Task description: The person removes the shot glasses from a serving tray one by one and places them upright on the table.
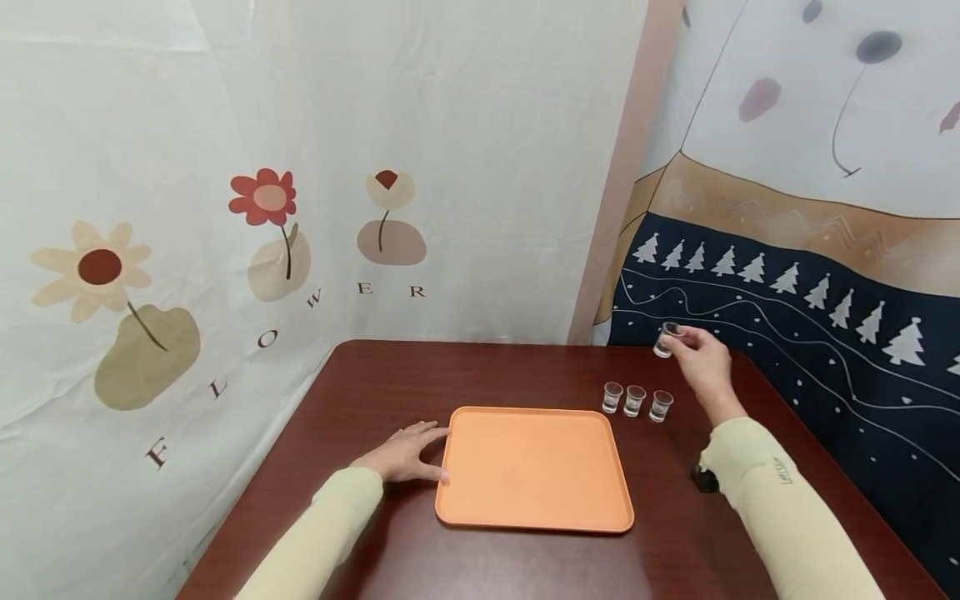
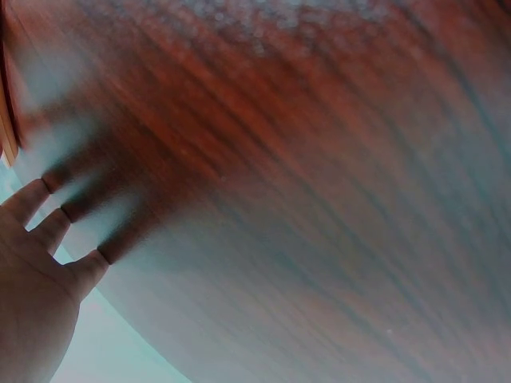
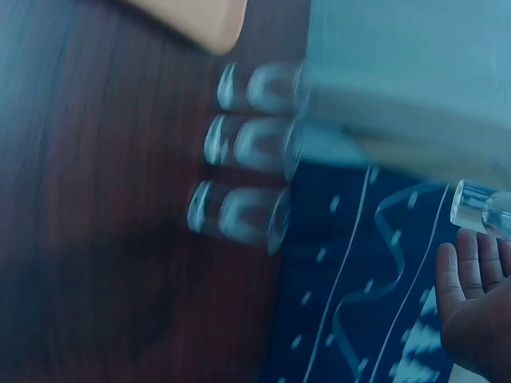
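An orange rectangular tray lies flat on the dark red wooden table. At its left edge rests my left hand, thumb and fingers spread, fingertips touching the rim; in the left wrist view, that hand's fingers reach out over the wood. My right hand pinches a small clear shot glass, held upright above the table's far right part. Three similar glasses stand in a row by the tray's far right corner: a left one, a middle one and a right one.
Behind the table hangs a pale cloth printed with flowers and letters. On the right is a dark blue cloth with white trees. Under the right forearm a small black object shows, partly hidden by the sleeve.
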Demonstrator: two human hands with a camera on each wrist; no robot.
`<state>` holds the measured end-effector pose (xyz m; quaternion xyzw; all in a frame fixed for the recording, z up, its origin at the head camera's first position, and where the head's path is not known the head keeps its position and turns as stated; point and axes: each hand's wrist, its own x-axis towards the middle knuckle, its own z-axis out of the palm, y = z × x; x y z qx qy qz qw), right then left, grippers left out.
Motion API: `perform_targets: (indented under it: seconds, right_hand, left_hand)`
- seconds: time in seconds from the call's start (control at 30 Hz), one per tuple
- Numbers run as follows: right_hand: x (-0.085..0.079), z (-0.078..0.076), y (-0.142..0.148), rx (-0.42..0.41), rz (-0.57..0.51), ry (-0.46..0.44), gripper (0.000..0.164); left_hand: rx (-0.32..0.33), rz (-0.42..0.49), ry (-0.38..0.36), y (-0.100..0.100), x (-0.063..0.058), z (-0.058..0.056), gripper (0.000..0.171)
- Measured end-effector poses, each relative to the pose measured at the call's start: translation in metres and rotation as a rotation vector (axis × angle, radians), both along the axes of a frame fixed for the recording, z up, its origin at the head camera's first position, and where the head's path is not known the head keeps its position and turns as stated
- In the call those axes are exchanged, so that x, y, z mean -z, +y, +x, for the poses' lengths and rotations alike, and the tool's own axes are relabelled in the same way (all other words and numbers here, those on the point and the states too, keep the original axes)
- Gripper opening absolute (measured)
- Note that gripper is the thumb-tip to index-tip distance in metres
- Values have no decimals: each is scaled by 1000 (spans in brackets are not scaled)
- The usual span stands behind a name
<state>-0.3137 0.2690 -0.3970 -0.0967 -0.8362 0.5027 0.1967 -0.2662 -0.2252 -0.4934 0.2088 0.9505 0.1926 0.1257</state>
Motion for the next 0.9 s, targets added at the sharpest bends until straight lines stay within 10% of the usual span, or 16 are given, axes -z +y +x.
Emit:
perform_targets:
  seconds: [0.9]
  right_hand:
    - [89,36,42,78,32,-326,55]
  left_hand:
    - [6,-10,3,-3,2,-2,94]
